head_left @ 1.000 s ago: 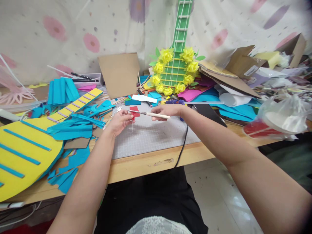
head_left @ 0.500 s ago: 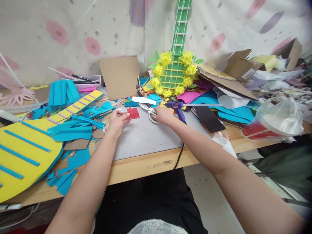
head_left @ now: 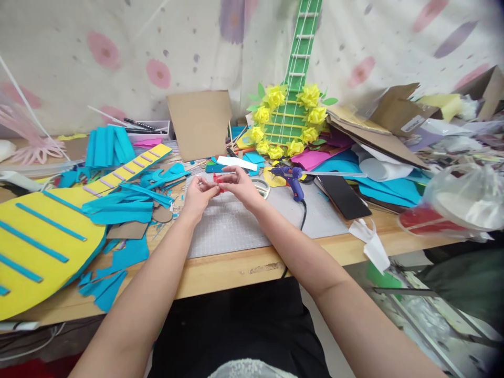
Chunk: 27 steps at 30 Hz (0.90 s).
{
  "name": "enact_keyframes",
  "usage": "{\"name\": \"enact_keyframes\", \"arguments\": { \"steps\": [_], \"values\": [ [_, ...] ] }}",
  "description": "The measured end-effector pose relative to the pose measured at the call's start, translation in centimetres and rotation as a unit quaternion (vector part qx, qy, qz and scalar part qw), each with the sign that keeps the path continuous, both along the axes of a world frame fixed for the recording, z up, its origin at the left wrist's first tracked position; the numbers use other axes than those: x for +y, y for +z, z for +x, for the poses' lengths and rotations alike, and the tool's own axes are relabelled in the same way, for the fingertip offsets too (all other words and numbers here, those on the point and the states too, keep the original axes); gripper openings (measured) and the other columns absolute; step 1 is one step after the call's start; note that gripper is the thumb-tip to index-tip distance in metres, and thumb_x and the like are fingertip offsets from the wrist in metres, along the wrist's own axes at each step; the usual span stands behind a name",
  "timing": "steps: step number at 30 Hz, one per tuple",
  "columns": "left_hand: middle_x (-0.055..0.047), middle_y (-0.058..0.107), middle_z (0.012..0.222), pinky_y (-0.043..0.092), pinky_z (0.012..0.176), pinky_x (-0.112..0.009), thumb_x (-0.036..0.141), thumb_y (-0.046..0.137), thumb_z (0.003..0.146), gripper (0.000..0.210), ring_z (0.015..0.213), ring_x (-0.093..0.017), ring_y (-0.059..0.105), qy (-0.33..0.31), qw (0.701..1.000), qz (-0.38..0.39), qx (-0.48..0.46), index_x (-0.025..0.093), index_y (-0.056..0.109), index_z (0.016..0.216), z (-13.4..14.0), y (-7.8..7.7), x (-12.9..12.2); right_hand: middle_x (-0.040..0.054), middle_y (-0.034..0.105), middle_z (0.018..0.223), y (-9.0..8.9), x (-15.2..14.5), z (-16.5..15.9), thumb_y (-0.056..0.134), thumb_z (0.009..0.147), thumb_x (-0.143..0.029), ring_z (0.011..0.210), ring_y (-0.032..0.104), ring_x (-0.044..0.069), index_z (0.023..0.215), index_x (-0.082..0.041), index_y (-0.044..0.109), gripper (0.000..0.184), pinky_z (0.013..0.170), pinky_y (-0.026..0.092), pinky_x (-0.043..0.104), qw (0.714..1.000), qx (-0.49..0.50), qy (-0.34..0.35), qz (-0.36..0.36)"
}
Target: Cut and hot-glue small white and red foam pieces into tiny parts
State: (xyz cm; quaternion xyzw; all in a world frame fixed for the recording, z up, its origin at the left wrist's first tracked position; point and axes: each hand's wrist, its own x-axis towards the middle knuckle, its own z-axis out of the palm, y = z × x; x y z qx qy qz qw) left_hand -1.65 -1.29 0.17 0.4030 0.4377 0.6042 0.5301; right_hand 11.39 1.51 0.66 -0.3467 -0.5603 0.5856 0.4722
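Scissors (head_left: 268,190) now down, freeing my right hand (head_left: 238,185) to join my left hand (head_left: 199,195), whose grip pinches red paper (head_left: 217,180) over the mat (head_left: 232,231), back from the bench's front edge (head_left: 232,274); right nearly closed, hold unclear.

Red paper (head_left: 217,180) between the left hand (head_left: 200,198) and right hand (head_left: 241,187); pale grey gridded mat (head_left: 220,236) beneath.
Left of the left hand, a yellow board (head_left: 47,234) striped blue and bright blue scraps (head_left: 120,209); beyond the right hand, a green guitar (head_left: 298,65) with yellow flowers (head_left: 310,96); right of it, a blue-purple glue gun (head_left: 293,182) and black phone (head_left: 346,197); beyond both hands, a pink-flowered, grey-dotted whitish curtain (head_left: 205,31).
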Motion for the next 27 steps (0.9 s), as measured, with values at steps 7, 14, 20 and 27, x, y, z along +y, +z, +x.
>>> {"name": "enact_keyframes", "arguments": {
  "steps": [7, 14, 20, 27],
  "values": [
    [0.004, 0.066, 0.061, 0.048, 0.061, -0.022, 0.015, 0.075, 0.051, 0.045, 0.059, -0.011, 0.063, -0.015, 1.0, 0.016, 0.007, 0.02, 0.037, 0.076, 0.1, -0.1, -0.1, -0.003, 0.064, 0.077, 0.2, 0.1, 0.7, 0.069, 0.06, -0.018, 0.076, 0.062, 0.013, 0.099, -0.021, 0.046, 0.045, 0.081, 0.05, 0.035, 0.999, 0.035, 0.025, -0.024],
    [0.004, 0.066, 0.063, 0.051, 0.063, -0.025, 0.014, 0.074, 0.053, 0.045, 0.061, -0.013, 0.065, -0.019, 1.0, 0.004, 0.011, 0.02, 0.036, 0.075, 0.4, 0.2, -0.3, -0.0038, 0.063, 0.075, -0.2, 0.2, 0.9, 0.069, 0.06, -0.019, 0.073, 0.061, 0.012, 0.097, -0.021, 0.046, 0.043, 0.076, 0.051, 0.032, 0.999, 0.04, 0.03, 0.023],
    [0.004, 0.067, 0.064, 0.052, 0.064, -0.027, 0.012, 0.073, 0.053, 0.046, 0.058, -0.012, 0.065, -0.014, 0.999, -0.027, -0.011, 0.021, 0.033, 0.075, 0.6, 0.7, -0.7, -0.0037, 0.062, 0.075, 0.0, -0.1, 1.4, 0.064, 0.065, -0.019, 0.074, 0.062, 0.012, 0.098, -0.022, 0.047, 0.037, 0.073, 0.052, 0.03, 0.993, 0.005, 0.037, 0.115],
    [0.003, 0.066, 0.063, 0.053, 0.068, -0.031, 0.012, 0.074, 0.052, 0.045, 0.06, -0.014, 0.066, -0.031, 0.997, -0.069, -0.033, 0.02, 0.035, 0.073, 0.1, 0.8, -0.6, 0.0, 0.066, 0.083, 0.0, -0.5, 1.8, 0.053, 0.074, -0.018, 0.084, 0.064, 0.014, 0.101, -0.021, 0.048, 0.028, 0.082, 0.05, 0.034, 0.971, -0.082, 0.018, 0.225]
  ]
}}
